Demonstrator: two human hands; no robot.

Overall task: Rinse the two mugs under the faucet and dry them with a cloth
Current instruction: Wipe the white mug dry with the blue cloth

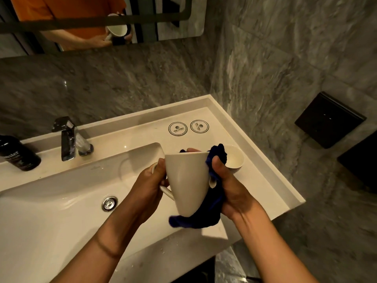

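We hold a mug (pixel 187 180) over the counter's (pixel 255 176) front edge, just right of the basin (pixel 61 201). Our left hand (pixel 149 186) curls round its handle. Our right hand (pixel 226 184) clamps a blue cloth (pixel 204 217) against its side, fingers over the rim, the cloth's tail hanging below. Just behind sits the second mug (pixel 234 158), partly hidden. Farther back stand the faucet (pixel 68 137), a dark bottle (pixel 18 154), two round coasters (pixel 188 127) and the mirror (pixel 91 21).
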